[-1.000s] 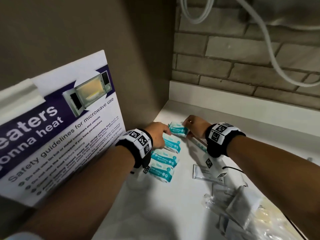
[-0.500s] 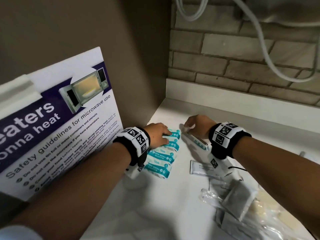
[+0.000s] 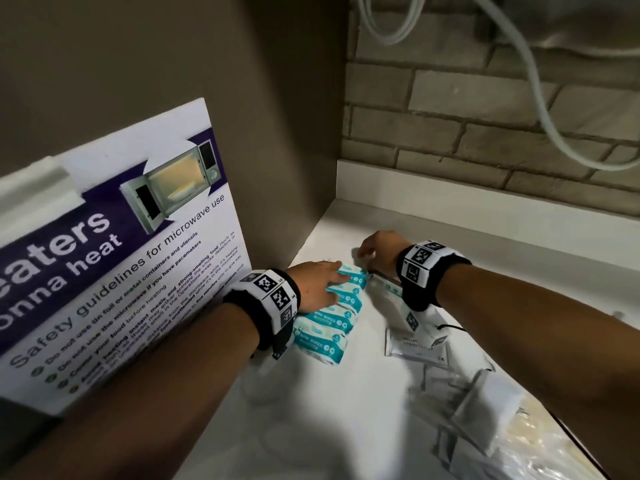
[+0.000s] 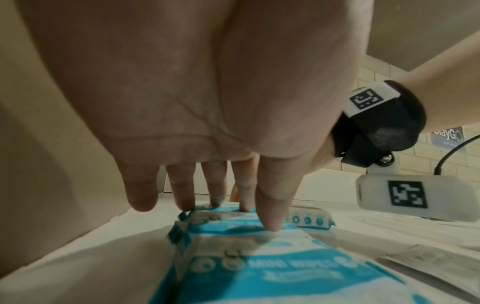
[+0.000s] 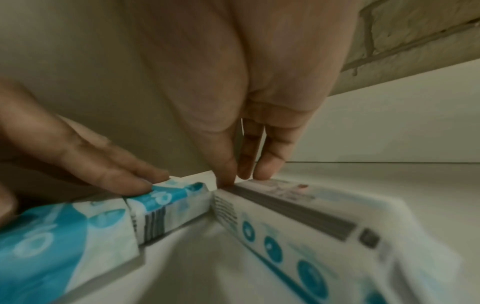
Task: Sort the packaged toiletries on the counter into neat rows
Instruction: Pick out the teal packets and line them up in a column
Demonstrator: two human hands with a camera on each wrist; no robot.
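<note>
Several teal-and-white mini wipes packs (image 3: 341,306) lie in a row along the left side of the white counter (image 3: 346,393). My left hand (image 3: 318,282) rests flat on the far packs with straight fingers; its wrist view shows the fingertips (image 4: 270,224) touching the wipes packs (image 4: 272,267). My right hand (image 3: 375,249) is just right of the row's far end. Its thumb and fingertips (image 5: 262,174) pinch the far end of a long white box (image 5: 298,226) with teal dots, lying beside the far wipes pack (image 5: 166,205). The head view shows little of the white box (image 3: 386,287).
A flat sachet (image 3: 417,344) lies behind my right wrist, and a loose pile of clear-wrapped items (image 3: 485,410) fills the near right. A microwave safety poster (image 3: 114,271) leans on the brown panel at left. A brick wall and white ledge (image 3: 485,216) close the back.
A second ago both hands held the far wipes pack. My left hand has since laid flat on the row, and my right hand has shifted onto the white box beside it.
</note>
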